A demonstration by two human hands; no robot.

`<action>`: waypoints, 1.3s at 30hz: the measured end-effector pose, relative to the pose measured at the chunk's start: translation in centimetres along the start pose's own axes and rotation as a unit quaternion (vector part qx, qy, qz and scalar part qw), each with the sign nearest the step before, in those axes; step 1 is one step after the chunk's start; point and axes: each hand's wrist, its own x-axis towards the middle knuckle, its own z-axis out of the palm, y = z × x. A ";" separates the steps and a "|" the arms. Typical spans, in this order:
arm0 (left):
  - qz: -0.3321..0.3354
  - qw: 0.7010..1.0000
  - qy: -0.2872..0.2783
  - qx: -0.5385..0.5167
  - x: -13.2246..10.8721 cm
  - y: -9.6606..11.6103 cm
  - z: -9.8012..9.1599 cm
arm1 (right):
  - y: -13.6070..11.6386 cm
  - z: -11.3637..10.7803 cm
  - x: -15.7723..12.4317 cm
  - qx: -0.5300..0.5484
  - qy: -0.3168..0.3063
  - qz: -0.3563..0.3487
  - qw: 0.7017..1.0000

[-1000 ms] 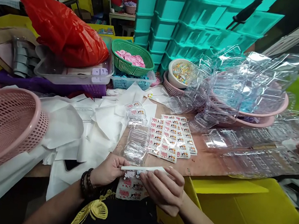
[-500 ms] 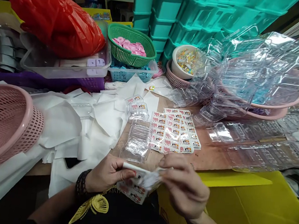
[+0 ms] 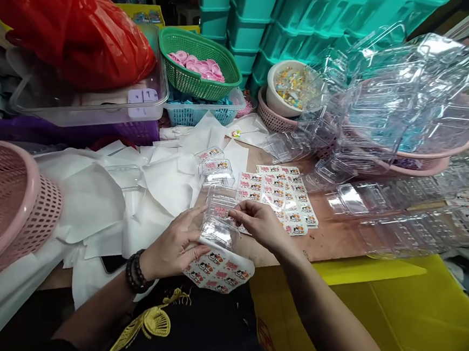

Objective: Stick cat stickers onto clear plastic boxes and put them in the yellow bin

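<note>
My left hand (image 3: 174, 244) grips a sheet of cat stickers (image 3: 221, 272) under its thumb, close to my body. Its fingers reach forward to the left side of a clear plastic case (image 3: 219, 234) on the table. My right hand (image 3: 261, 223) pinches the right end of a single sticker (image 3: 219, 211) with pink print, which lies over the case; whether it is stuck down I cannot tell. Behind my right hand lies a pile of sticker sheets (image 3: 274, 189). Just beyond the case, another clear case with a cat sticker (image 3: 218, 167) stands.
White backing papers (image 3: 95, 197) cover the left side, with a phone (image 3: 113, 263) partly under them. A pink basket (image 3: 33, 197) stands at far left. Rows of clear cases (image 3: 416, 233) lie right, below a heaped pink basin (image 3: 417, 165). Behind are a green basket (image 3: 201, 86) and a white bowl (image 3: 273, 95).
My right hand has moved forward from the sheet to the clear case, bringing a sticker with it. The sheet in my left hand now lies flatter, its rows showing, and the left fingers have reached the case.
</note>
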 end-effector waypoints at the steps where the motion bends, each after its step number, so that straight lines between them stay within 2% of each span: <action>1: 0.001 1.000 -0.005 -0.004 0.1 -0.2 0.2 | -0.1 0.1 0.3 -0.016 -0.007 0.003 1.000; 12: -0.016 0.997 -0.045 -0.057 0.5 -1.1 0.7 | -0.8 0.1 1.0 -0.119 -0.003 0.016 0.993; 24: -0.003 0.997 -0.051 -0.053 0.7 -1.3 0.9 | -1.1 0.1 1.1 -0.172 0.006 0.010 0.985; 28: -0.018 0.996 -0.075 -0.042 0.8 -1.6 1.1 | -0.9 0.8 0.9 -0.262 0.046 -0.021 0.964; 32: -0.041 0.994 -0.087 -0.048 1.0 -1.7 0.9 | -0.6 2.1 0.2 -0.408 0.097 -0.061 0.906; 34: -0.044 0.994 -0.089 -0.055 1.2 -1.8 0.8 | -0.5 2.4 -0.3 -0.442 0.122 -0.069 0.886; 36: -0.045 0.993 -0.091 -0.063 1.2 -1.8 0.7 | -0.3 1.8 -0.9 -0.439 0.155 -0.066 0.883; 39: -0.036 0.993 -0.079 -0.075 0.8 -1.7 0.5 | 0.6 0.0 -2.3 -0.372 0.210 -0.027 0.904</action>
